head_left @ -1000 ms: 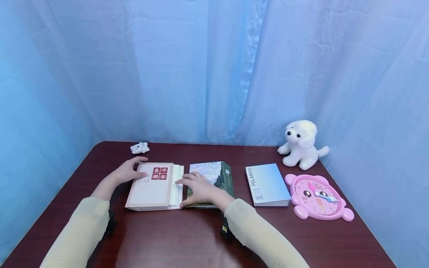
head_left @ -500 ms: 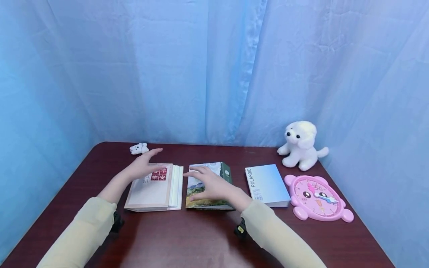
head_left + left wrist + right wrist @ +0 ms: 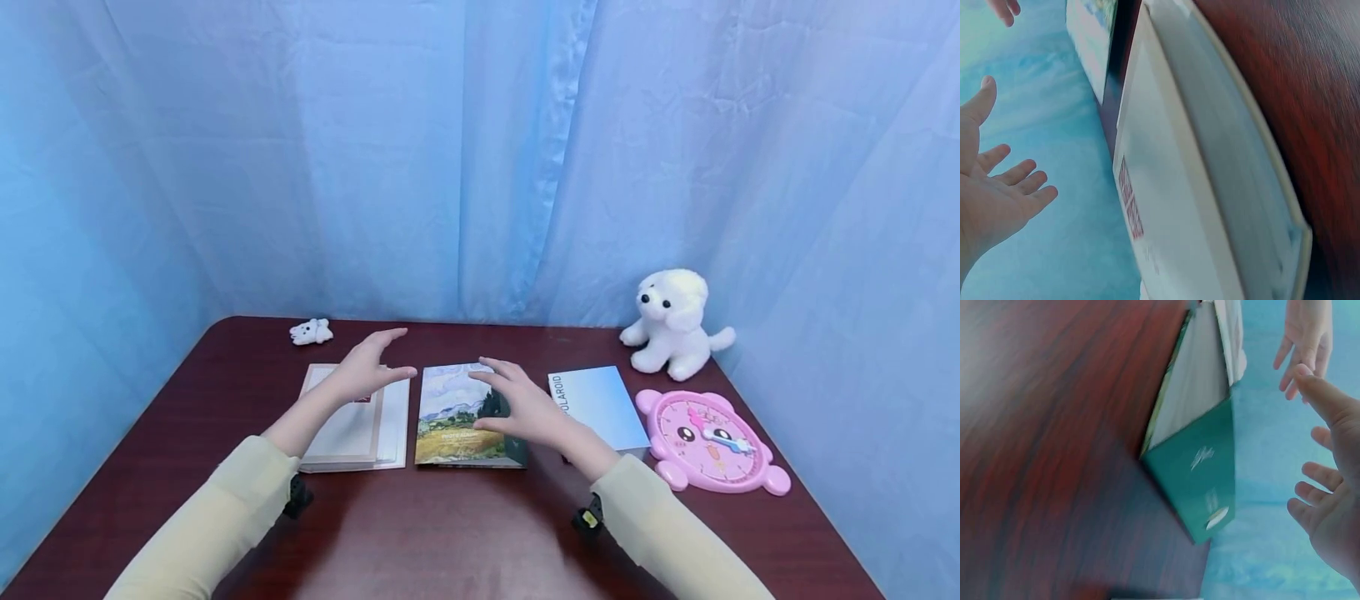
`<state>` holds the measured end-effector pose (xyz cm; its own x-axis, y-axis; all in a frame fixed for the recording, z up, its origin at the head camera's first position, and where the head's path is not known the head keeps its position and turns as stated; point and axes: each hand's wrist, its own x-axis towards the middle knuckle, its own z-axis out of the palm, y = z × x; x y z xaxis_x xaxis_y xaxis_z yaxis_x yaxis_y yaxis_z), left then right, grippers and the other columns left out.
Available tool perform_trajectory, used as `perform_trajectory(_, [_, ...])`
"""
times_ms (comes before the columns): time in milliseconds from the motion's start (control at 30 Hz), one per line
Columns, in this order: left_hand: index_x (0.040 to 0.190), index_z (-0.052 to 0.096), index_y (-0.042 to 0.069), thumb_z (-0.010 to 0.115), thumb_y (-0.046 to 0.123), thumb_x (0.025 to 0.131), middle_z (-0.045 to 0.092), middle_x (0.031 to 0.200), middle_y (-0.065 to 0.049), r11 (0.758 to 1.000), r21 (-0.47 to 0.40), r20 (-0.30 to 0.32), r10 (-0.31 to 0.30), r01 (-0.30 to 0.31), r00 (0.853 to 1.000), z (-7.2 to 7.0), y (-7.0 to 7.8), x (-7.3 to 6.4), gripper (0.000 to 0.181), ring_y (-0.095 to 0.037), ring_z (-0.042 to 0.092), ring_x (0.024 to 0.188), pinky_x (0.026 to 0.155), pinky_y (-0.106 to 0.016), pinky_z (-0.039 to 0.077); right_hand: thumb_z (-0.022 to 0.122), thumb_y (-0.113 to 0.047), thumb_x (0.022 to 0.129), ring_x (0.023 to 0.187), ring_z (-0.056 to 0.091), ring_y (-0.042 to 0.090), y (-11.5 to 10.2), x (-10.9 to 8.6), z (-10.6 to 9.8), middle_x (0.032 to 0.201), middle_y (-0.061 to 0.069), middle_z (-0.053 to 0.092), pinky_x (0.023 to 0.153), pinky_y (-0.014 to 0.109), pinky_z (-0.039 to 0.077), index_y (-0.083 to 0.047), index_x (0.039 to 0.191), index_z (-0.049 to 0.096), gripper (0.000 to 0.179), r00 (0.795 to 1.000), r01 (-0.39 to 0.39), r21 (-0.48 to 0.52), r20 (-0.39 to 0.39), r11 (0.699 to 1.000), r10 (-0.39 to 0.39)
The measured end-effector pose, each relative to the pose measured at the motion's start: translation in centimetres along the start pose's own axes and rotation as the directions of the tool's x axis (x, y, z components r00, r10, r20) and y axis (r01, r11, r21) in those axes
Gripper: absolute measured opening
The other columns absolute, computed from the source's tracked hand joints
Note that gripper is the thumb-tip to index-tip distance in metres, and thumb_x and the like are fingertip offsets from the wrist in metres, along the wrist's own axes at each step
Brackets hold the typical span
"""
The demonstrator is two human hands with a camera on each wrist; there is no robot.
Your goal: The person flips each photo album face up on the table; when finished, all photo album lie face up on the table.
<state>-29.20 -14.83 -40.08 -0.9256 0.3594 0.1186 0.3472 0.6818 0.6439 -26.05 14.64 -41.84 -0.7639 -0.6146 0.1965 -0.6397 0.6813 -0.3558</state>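
My left hand (image 3: 363, 371) hovers over a thick cream album (image 3: 341, 437) with red character squares, its fingers and thumb spread and nothing held. In the left wrist view the album (image 3: 1166, 206) lies below that hand, its page edges showing. My right hand (image 3: 525, 408), likewise spread and holding nothing, is above the right part of a photo album (image 3: 450, 425) with a painted landscape cover. The right wrist view shows this album's green spine (image 3: 1197, 469) and pale pages, apart from the hand (image 3: 1341, 487).
Right of the landscape album lies a blue-white POLAROID album (image 3: 603, 408), partly behind the right forearm. A pink toy clock (image 3: 712, 442) and a white plush dog (image 3: 671, 325) are at the right. A small white plush (image 3: 311, 332) lies far left on the dark red table (image 3: 420, 533).
Both hands have lifted off the cream album and moved right. The left now passes over that album; the right has shifted across the landscape album, uncovering more of its cover.
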Motion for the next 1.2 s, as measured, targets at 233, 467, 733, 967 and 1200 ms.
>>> perform_trajectory(233, [0.148,0.029,0.009,0.065,0.036,0.089,0.03,0.151,-0.014,1.0,0.01,0.011,0.016,-0.016,1.0,2.1,1.1,1.4,0.075,-0.032,0.029,0.139,0.107,-0.051,0.033,0.074,-0.042,0.08,0.137,0.031,0.032,1.7,-1.9,-0.1,0.15,0.013,0.034,0.102,0.052,0.038,-0.011,0.143,0.042,0.077,0.999,-0.038,0.01,-0.031,0.999,0.038])
perform_trajectory(467, [0.148,0.03,0.011,0.066,0.037,0.088,0.032,0.151,-0.012,1.0,-0.005,0.01,0.019,-0.019,1.0,4.1,2.0,2.8,0.074,-0.03,0.03,0.139,0.108,-0.049,0.032,0.072,-0.046,0.081,0.136,0.034,0.031,2.8,-3.7,0.4,0.149,0.013,0.035,0.104,0.052,0.037,-0.01,0.143,0.041,0.079,0.996,-0.082,-0.009,-0.021,0.997,0.082])
perform_trajectory(733, [0.147,0.033,0.01,0.068,0.035,0.087,0.034,0.15,-0.012,0.998,-0.045,0.048,0.04,-0.038,0.998,6.7,2.5,4.4,0.074,-0.029,0.034,0.137,0.106,-0.046,0.035,0.074,-0.051,0.076,0.134,0.037,0.03,3.3,-5.0,0.9,0.147,0.015,0.038,0.105,0.048,0.037,-0.005,0.144,0.038,0.089,0.992,-0.116,0.005,0.055,0.993,0.116])
perform_trajectory(967, [0.145,0.038,0.01,0.07,0.035,0.085,0.038,0.147,-0.011,0.998,-0.037,0.078,0.062,-0.059,0.995,8.4,3.0,5.3,0.072,-0.028,0.039,0.133,0.104,-0.046,0.038,0.075,-0.056,0.072,0.133,0.038,0.028,3.5,-5.0,1.4,0.146,0.013,0.04,0.105,0.046,0.038,-0.006,0.145,0.035,0.097,0.987,-0.125,-0.001,0.103,0.992,0.124])
perform_trajectory(1200, [0.143,0.041,0.01,0.071,0.034,0.084,0.04,0.146,-0.01,0.999,0.016,0.128,0.043,-0.045,0.991,8.9,3.0,6.3,0.07,-0.027,0.037,0.134,0.107,-0.044,0.036,0.078,-0.054,0.07,0.132,0.04,0.028,3.4,-4.8,1.9,0.144,0.014,0.041,0.104,0.046,0.038,-0.005,0.145,0.034,0.1,0.983,-0.134,-0.005,0.126,0.991,0.134])
